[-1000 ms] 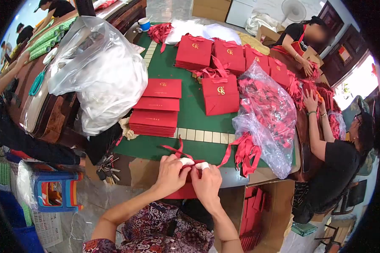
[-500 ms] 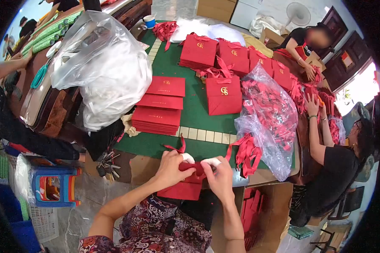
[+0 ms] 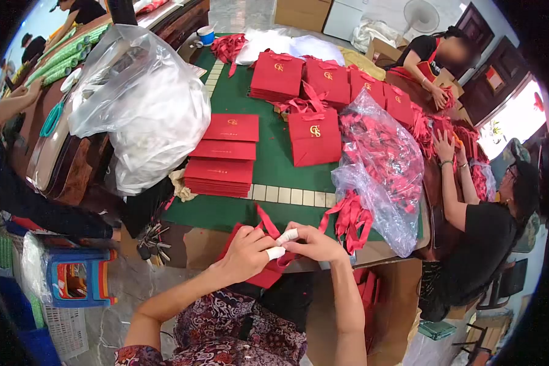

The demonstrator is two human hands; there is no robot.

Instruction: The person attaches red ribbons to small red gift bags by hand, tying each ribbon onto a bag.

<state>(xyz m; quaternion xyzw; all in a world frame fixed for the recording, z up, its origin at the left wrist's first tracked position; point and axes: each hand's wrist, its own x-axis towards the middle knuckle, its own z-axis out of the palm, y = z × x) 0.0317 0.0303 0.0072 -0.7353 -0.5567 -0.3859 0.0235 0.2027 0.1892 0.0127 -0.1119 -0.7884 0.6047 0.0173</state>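
A red paper bag (image 3: 267, 278) lies at the near table edge, partly covered by my hands. My left hand (image 3: 248, 256) is closed on its upper part. A red ribbon (image 3: 266, 221) rises from the bag and runs down to the fingertips, where my right hand (image 3: 317, 245) pinches it. White coverings wrap a finger or more on each hand, and the fingertips meet over the bag. Exactly what lies between them is mostly hidden. A bundle of loose red ribbons (image 3: 351, 222) lies just beyond my right hand.
Flat red bags (image 3: 219, 177) are stacked ahead, left of a standing red bag (image 3: 315, 137). Clear plastic holds red ribbons (image 3: 387, 152); another bag holds white material (image 3: 158, 116). Two people work on the right. Below the table stands a cardboard box (image 3: 396, 299).
My hands have come together at the bag, the right one shifting to pinch at the ribbon. The bag has tilted and its left side now shows beyond my left hand. The view has shifted slightly.
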